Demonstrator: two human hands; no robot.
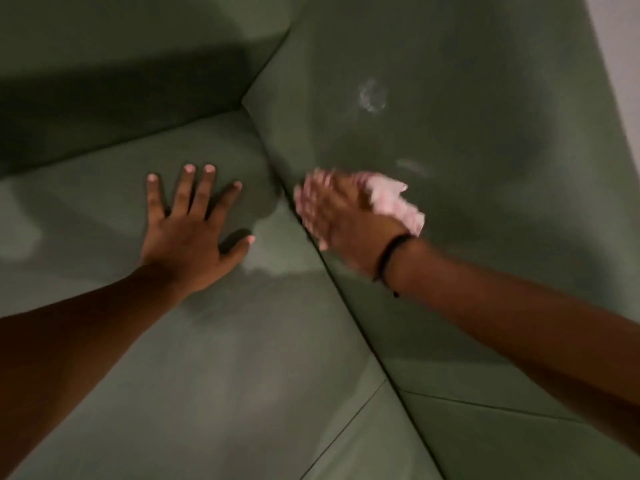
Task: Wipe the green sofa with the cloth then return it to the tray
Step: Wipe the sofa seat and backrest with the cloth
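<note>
The green sofa (242,358) fills the view, its seat cushion below and its backrest rising at the right. My left hand (188,233) lies flat on the seat cushion with fingers spread and holds nothing. My right hand (337,216), blurred by motion, presses a pale pink cloth (394,202) against the lower backrest, just right of the crease between seat and back. A black band circles my right wrist. The tray is out of view.
A whitish ring-shaped mark (372,95) and a smaller pale smear (412,167) show on the backrest above the cloth. The sofa's armrest (121,81) rises in the upper left. A seam (346,424) divides the seat cushions at the bottom.
</note>
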